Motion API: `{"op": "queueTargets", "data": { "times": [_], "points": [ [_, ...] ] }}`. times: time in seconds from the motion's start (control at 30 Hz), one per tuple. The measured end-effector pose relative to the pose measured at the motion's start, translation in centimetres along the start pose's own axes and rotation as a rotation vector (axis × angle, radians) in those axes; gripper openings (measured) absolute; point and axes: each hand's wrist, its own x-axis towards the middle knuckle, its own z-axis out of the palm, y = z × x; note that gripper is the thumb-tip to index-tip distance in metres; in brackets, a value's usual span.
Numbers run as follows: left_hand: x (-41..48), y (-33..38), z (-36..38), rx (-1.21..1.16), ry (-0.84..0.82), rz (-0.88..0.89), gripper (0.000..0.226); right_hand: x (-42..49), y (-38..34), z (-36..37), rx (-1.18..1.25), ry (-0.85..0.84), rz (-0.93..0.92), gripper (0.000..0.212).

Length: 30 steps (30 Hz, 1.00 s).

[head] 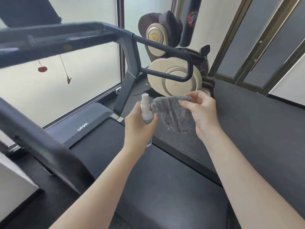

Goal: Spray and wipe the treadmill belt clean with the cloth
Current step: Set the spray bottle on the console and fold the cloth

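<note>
Gripping the small white spray bottle [146, 110] with our left hand [139, 128], right hand [203, 112] pinching the shaggy grey cloth [173, 115], we may overspray the black treadmill belt [156, 187] from height.

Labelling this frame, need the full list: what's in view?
belt: 1, black, centre, below both hands
frame: 1, dark grey, over belt front
bottle: 1, white, in left hand
cloth: 1, grey, hanging from right hand
chair: 1, brown and beige, behind frame
punch bag: 1, black, top, behind chair
clip: 1, red, hanging on cord, left
doors: 2, grey, far right
left hand: 1, grips bottle
right hand: 1, pinches cloth
</note>
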Motion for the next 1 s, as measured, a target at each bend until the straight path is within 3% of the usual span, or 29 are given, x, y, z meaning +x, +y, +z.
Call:
{"op": "queueTargets", "data": {
  "times": [0.27, 0.57, 1.0],
  "points": [
    [4.4, 0.5, -4.4, 0.030, 0.121, 0.027, 0.014, 2.9, -2.2, 4.8, 0.027, -0.097, -0.065, 0.023],
    [8.6, 0.8, -11.5, 0.130, 0.301, 0.026, 0.014, 4.3, -3.3, 13.5, 0.121, -0.322, -0.049, 0.022],
    [15.3, -2.2, -21.8, 0.060, 0.236, 0.082, 0.019, 3.6, -5.1, 25.8, 0.058, -0.301, -0.084, 0.019]
  ]
}}
